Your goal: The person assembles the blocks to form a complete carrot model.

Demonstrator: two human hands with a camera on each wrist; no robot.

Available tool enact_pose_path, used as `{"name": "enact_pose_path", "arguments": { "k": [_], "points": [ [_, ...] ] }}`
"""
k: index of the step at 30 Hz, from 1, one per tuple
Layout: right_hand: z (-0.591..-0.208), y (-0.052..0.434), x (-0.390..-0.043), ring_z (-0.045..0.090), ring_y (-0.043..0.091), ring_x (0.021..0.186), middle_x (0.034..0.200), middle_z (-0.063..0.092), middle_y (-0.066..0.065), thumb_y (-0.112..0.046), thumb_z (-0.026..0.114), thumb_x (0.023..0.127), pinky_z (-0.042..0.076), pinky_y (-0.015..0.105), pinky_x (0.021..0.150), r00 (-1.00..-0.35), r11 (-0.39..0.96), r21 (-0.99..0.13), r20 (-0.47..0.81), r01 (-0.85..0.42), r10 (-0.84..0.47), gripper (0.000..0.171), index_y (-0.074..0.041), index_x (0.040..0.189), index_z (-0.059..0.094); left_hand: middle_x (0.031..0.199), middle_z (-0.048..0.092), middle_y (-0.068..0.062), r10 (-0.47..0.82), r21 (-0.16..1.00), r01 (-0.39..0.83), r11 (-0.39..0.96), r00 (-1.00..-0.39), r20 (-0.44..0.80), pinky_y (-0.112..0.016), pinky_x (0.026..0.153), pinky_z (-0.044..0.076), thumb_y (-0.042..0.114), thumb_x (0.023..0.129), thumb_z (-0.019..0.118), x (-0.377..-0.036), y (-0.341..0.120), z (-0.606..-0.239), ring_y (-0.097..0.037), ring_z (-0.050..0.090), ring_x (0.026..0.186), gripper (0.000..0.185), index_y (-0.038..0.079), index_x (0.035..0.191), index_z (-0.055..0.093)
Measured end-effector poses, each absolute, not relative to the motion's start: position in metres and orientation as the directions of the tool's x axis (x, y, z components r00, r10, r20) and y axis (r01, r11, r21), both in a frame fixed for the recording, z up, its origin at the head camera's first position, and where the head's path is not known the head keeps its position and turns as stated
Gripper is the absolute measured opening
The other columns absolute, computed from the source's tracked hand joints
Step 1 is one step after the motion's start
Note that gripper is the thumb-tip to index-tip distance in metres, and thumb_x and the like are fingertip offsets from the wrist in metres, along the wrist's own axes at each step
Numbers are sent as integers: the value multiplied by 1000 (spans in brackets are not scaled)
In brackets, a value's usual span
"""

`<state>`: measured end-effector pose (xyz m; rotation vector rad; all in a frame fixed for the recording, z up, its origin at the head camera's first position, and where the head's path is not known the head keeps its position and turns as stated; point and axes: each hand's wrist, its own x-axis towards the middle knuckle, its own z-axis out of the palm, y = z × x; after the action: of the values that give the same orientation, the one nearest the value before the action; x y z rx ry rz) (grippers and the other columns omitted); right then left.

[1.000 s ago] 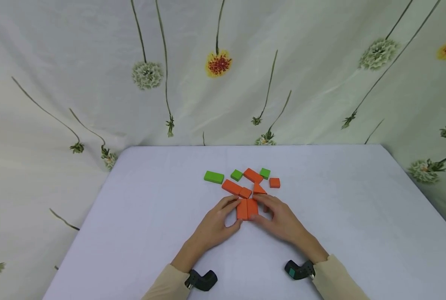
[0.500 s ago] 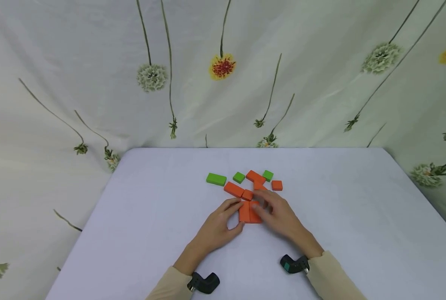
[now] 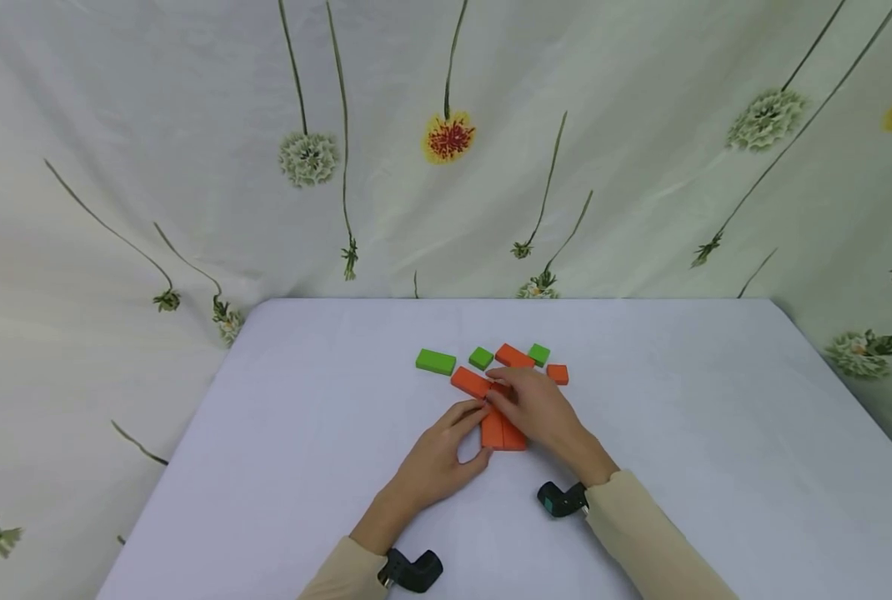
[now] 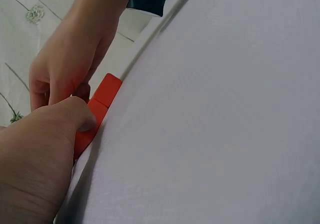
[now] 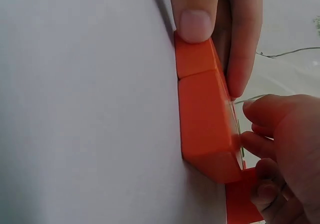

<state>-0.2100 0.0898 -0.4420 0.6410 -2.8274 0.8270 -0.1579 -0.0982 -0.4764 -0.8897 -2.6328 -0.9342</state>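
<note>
Mid-table on white cloth (image 3: 303,433), your left hand (image 3: 434,458) grips paired flat orange rectangular blocks (image 3: 502,433); your right hand (image 3: 539,408) pinches a small orange block (image 3: 497,389).

We see two long orange blocks (image 3: 502,432) lying flat side by side near the table's middle, and a small orange block (image 3: 499,389) just beyond them toward the far edge.
</note>
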Motion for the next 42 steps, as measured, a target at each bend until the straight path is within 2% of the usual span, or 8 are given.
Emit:
{"name": "enact_pose_path", "arguments": {
  "k": [4,9,16,26,31,37,42],
  "points": [
    [-442,88,-213,62,19,106,109,70,-3,-29,68,90,52,38,93,-903,788,-441,222,-429,-368,28,-18,115,71,138,51,0,467,501,597,626,-802,373,-28,103,46,26,87,69,-157,-97,-477,-9,48,129,54,7,136,55],
    [-442,89,-214,61,21,112,105,72,-5,-29,70,88,50,41,98,-897,813,-381,229,-440,-378,23,-20,108,74,137,51,-2,463,495,601,628,-799,383,-28,103,47,25,87,69,-157,-96,-476,-11,50,127,53,5,134,56],
    [-442,96,-214,63,15,96,99,72,-6,-29,74,85,56,33,83,-906,814,-400,236,-421,-352,23,-19,105,75,135,52,1,453,492,585,644,-811,371,-27,102,47,26,87,69,-157,-97,-477,-10,51,126,51,7,133,57],
    [-439,112,-215,53,13,84,92,71,-6,-28,75,84,51,28,72,-911,839,-363,236,-405,-337,21,-17,102,75,136,52,0,451,502,572,648,-820,352,-28,103,46,26,88,68,-157,-96,-477,-11,50,127,50,7,132,58],
    [-437,120,-214,57,15,91,97,70,-5,-25,74,83,54,31,81,-915,842,-363,208,-400,-345,23,-17,105,73,136,52,0,448,499,571,653,-821,354,-28,103,46,26,87,69,-157,-96,-477,-11,51,126,50,7,132,58],
    [-437,128,-212,60,23,109,110,69,1,-26,73,84,52,42,94,-917,858,-330,198,-394,-345,30,-16,112,71,136,52,0,443,503,564,654,-825,349,-27,103,46,27,87,69,-157,-96,-478,-11,51,126,51,7,132,58],
    [-437,134,-208,59,27,113,118,66,8,-27,74,83,52,46,94,-911,865,-298,218,-404,-351,34,-18,116,71,136,52,-1,446,504,567,651,-824,350,-28,103,46,27,87,69,-157,-96,-477,-11,51,127,51,7,132,58]
  ]
}}
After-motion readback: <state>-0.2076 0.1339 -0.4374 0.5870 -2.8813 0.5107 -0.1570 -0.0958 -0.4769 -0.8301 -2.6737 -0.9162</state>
